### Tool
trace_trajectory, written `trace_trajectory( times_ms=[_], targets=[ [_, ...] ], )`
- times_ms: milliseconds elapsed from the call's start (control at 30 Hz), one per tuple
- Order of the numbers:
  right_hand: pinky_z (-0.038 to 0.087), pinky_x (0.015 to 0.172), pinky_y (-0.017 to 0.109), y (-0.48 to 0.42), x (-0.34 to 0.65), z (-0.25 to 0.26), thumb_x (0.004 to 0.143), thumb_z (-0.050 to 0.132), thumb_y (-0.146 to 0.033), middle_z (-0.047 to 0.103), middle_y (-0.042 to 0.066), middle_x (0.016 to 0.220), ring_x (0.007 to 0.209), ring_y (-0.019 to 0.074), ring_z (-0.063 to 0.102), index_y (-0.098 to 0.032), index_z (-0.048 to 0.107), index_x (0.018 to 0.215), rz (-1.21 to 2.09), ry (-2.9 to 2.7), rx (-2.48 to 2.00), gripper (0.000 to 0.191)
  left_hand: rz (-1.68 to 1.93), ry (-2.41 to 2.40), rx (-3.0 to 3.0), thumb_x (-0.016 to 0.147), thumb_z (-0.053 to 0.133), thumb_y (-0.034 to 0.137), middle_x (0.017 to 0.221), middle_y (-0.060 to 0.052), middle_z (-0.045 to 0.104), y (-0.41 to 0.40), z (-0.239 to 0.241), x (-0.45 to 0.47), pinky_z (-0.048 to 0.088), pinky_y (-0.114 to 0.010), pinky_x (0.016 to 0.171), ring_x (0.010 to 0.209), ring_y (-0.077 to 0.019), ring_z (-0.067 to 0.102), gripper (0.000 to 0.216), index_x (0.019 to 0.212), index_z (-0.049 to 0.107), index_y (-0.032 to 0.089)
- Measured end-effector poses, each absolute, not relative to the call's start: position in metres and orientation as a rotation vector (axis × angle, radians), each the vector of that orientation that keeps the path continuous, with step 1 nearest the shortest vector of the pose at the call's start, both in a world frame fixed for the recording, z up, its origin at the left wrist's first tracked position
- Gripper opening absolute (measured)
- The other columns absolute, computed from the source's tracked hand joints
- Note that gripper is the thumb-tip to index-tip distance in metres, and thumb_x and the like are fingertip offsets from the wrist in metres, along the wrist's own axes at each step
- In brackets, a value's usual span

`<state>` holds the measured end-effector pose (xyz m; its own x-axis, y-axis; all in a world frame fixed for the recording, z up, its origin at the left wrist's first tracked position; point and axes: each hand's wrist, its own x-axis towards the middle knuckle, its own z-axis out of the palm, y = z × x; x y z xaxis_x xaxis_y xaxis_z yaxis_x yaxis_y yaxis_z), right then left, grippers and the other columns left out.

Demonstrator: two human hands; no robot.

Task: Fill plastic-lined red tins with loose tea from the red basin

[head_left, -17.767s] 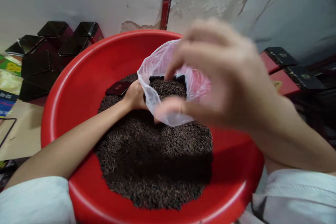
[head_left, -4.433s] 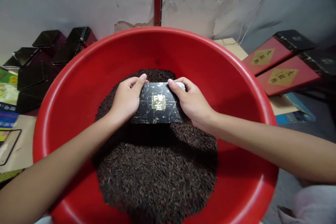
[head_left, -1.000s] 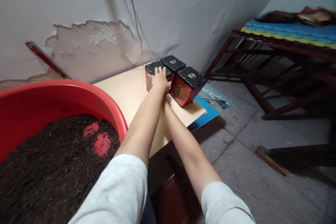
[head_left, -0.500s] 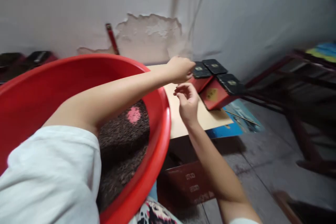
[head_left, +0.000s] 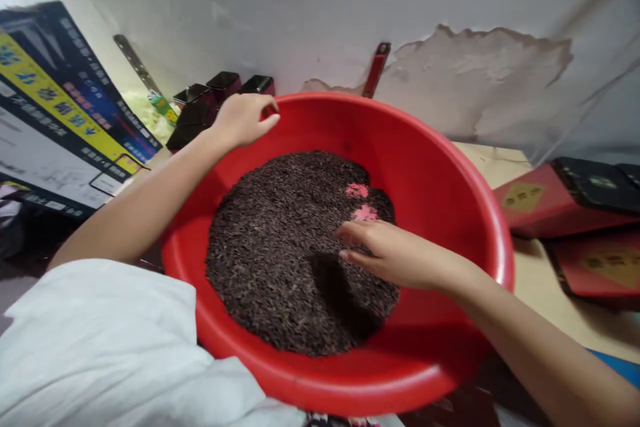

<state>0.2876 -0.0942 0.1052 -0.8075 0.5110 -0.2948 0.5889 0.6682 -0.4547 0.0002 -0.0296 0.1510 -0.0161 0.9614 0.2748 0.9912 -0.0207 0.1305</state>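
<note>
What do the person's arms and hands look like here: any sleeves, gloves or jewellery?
Both hands are bare, the left hand and the right hand alike, with no gloves, rings or watch visible. Forearms are uncovered. A short white sleeve covers the left upper arm.

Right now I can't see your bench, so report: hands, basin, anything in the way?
Left hand empty, over red basin rim. Right hand open above the dark loose tea. Nothing between.

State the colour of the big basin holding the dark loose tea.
Red: the basin, clearest in the head view.
</note>
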Motion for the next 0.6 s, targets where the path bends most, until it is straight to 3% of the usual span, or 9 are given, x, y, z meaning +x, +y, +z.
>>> trace_trajectory(
  times_ms=[200,300,400,500,600],
  targets=[
    [0.045,0.085,0.037,-0.090,0.221,0.111,0.091,0.046,-0.032,0.063,0.011,0.109,0.100,0.0257,0.061,-0.016,0.057,0.105,-0.567,2.707,0.849,0.024,-0.835,-2.498,-1.522,0.079,0.047,0.011,0.106,-0.007,0.065,-0.044,0.109,-0.149,0.044,-0.031,0.092,0.100,-0.0222,0.059,0.028,0.101,0.065,0.016],
    [0.044,0.087,0.040,-0.087,0.180,0.112,0.091,0.046,-0.032,0.063,0.010,0.111,0.101,0.0265,0.061,-0.016,0.057,0.107,-0.517,2.773,0.798,0.025,-1.127,-2.750,-1.100,0.070,0.059,0.012,0.123,-0.015,0.056,-0.043,0.076,-0.191,0.038,-0.038,0.102,0.116,-0.0278,0.052,0.039,0.109,0.059,0.012],
    [0.043,0.089,0.042,-0.087,0.145,0.113,0.090,0.047,-0.029,0.063,0.011,0.112,0.102,0.0267,0.061,-0.015,0.057,0.109,-0.489,2.832,0.688,0.025,-1.329,-2.885,-0.842,0.065,0.065,0.015,0.125,-0.022,0.053,-0.038,0.044,-0.213,0.041,-0.045,0.098,0.116,-0.0341,0.052,0.050,0.113,0.055,0.008],
    [0.043,0.090,0.043,-0.089,0.120,0.112,0.090,0.049,-0.028,0.063,0.012,0.111,0.103,0.0264,0.061,-0.015,0.057,0.108,-0.498,2.848,0.580,0.024,-1.522,-2.860,-0.723,0.068,0.057,0.012,0.113,-0.019,0.061,-0.030,0.022,-0.220,0.047,-0.041,0.092,0.106,-0.0300,0.060,0.044,0.112,0.056,0.006],
    [0.043,0.090,0.042,-0.087,0.102,0.108,0.091,0.048,-0.029,0.063,0.012,0.111,0.102,0.0259,0.061,-0.014,0.056,0.110,-0.512,2.853,0.513,0.026,-1.716,-2.725,-0.613,0.070,0.042,0.005,0.116,-0.013,0.062,-0.020,0.011,-0.217,0.048,-0.031,0.092,0.107,-0.0201,0.060,0.048,0.117,0.053,0.008]
  ],
)
